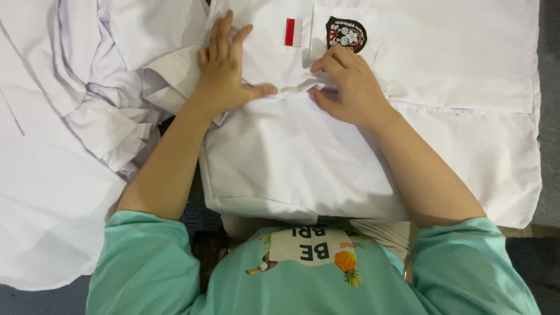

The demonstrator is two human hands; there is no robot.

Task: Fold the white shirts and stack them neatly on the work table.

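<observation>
A white shirt lies spread in front of me, with a small red and white patch and a dark round badge on its chest pocket. My left hand rests flat on the shirt's left side, fingers spread and thumb stretched toward the middle. My right hand pinches the shirt's front edge near the centre, just below the badge. The two hands are a thumb's length apart along the same fold of cloth.
A heap of more white garments lies crumpled to the left. Another white layer extends to the right edge. Dark floor shows at the far right and a dark patterned surface below the shirt.
</observation>
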